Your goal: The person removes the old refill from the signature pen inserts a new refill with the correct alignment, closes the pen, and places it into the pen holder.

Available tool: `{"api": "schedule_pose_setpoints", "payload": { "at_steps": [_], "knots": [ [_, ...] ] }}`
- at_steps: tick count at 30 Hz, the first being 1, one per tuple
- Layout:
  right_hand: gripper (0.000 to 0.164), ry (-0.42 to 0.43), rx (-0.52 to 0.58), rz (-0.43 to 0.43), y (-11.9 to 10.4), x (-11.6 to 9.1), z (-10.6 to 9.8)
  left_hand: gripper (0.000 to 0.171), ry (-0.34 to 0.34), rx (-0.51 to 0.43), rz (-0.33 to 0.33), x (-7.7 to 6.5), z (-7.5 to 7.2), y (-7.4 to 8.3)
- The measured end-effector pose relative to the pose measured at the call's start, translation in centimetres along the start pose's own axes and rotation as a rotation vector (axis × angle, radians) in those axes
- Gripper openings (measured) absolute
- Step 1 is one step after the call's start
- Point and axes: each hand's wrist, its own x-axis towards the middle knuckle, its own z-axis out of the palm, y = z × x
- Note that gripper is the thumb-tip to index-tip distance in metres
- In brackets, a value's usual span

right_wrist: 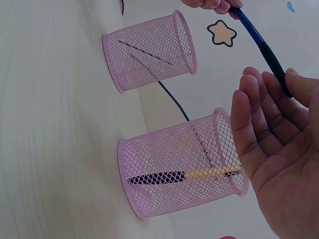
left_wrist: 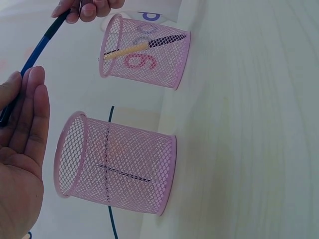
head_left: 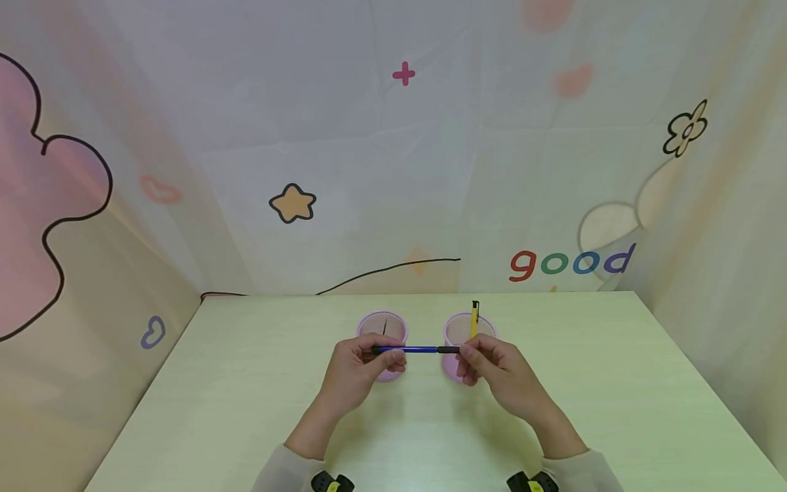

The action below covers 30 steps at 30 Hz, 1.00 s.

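Observation:
A blue pen [head_left: 421, 350] with a black grip section lies level between both hands, above the table in front of two cups. My left hand [head_left: 353, 374] pinches its left end between thumb and fingers. At the black right end, my right hand [head_left: 507, 377] pinches it the same way. Behind the left hand stands a pink mesh pen cup [left_wrist: 134, 194] with a thin dark stick [head_left: 384, 326] inside. The other pink mesh pen cup [right_wrist: 164, 204], behind the right hand, holds a yellow pen [head_left: 474, 318] with a black grip. In the head view the hands partly cover both cups.
Both cups stand upright on a pale wooden table [head_left: 233, 383], side by side with a gap between them. A printed curtain [head_left: 369, 171] hangs along the table's back edge and both sides.

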Motion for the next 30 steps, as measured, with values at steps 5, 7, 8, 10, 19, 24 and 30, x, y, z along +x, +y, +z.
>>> {"api": "schedule_pose_setpoints", "payload": {
  "at_steps": [5,7,8,10,19,24,30],
  "knots": [
    [0.021,-0.001,0.000,-0.016,-0.07,-0.05,-0.05,0.015,0.001,0.006,-0.001,0.02,-0.06,-0.12],
    [0.019,0.001,-0.002,-0.022,-0.07,-0.05,-0.09,0.015,0.003,0.009,0.000,0.01,-0.06,-0.09],
    [0.019,0.001,-0.003,-0.025,-0.05,-0.05,-0.11,0.015,0.004,0.011,-0.001,0.01,-0.06,-0.05],
    [0.018,0.003,-0.004,-0.032,-0.06,-0.05,-0.15,0.015,0.007,0.015,0.000,0.01,-0.06,0.00],
    [0.017,0.022,-0.016,-0.022,-0.02,0.00,-0.24,0.018,-0.036,-0.025,-0.021,0.23,-0.19,-0.25],
    [0.017,0.019,-0.024,-0.015,0.01,0.01,-0.23,0.019,-0.052,-0.023,-0.036,0.27,-0.25,-0.45],
    [0.017,0.017,-0.009,-0.010,0.02,0.02,-0.07,0.020,-0.037,0.003,-0.034,0.21,-0.12,-0.43]
  ]
}}
